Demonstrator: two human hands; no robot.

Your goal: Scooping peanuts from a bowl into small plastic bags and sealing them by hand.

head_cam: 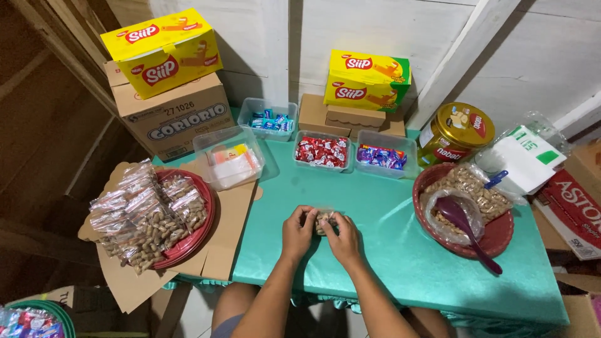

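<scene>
Pinching one peanut bag (323,219), two hands (320,233)

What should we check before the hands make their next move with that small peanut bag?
1. Both hands on the bag: ok. Left hand and right hand pinch the small peanut bag between them.
2. Bag sealed: cannot tell, fingers hide its top edge.
3. Room on the pile: not ok. The red tray of filled bags on the left is heaped past its rim.
4. Peanut supply: ok. The red basket on the right holds loose peanuts.
5. Scoop at hand: ok. The purple spoon lies in that basket.
6. Bare working spot: ok. Green tablecloth around the hands is bare.
</scene>
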